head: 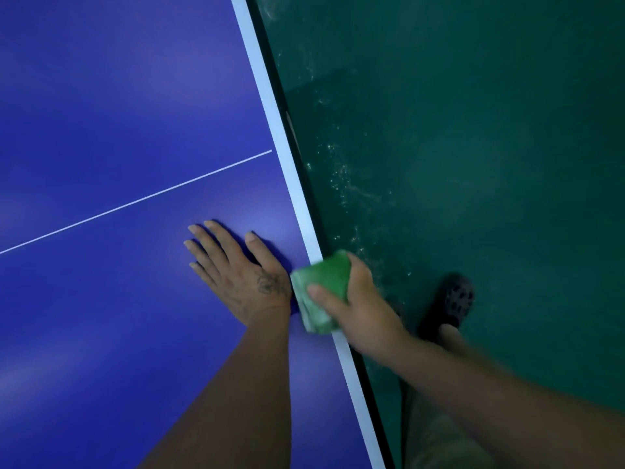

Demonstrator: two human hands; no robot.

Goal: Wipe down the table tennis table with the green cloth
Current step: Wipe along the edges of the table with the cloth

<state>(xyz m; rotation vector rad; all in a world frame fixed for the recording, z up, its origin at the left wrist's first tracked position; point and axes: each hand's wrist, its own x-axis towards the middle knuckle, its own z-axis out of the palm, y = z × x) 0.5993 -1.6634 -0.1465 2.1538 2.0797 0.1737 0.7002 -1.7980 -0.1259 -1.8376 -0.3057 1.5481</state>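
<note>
**One cloth, two hands, at the desk's edge**

There is one green cloth (321, 292), one blue desk (101, 113), two bare hands and one dark shoe (453, 302) on the green floor (473, 147). The desk carries one thin white line (135, 201) across its surface and one broad white band (280, 137) along its edge.

The cloth is folded into a thick pad and sits on the desk's edge, over the white band, partly overhanging the side. It looks blurred. The right hand (362, 306) grips it: the thumb (326, 296) lies across the top of the pad, and the other fingers curl round its far side, toward the floor, so the cloth is wrapped between thumb and fingers.

The left hand (236, 275) lies flat on the blue surface just beside the cloth, palm down. Its fingers (206, 245) are straight and slightly spread, holding nothing. The cloth's near corner is at the base of this hand's thumb; whether they touch cannot be told.
</note>
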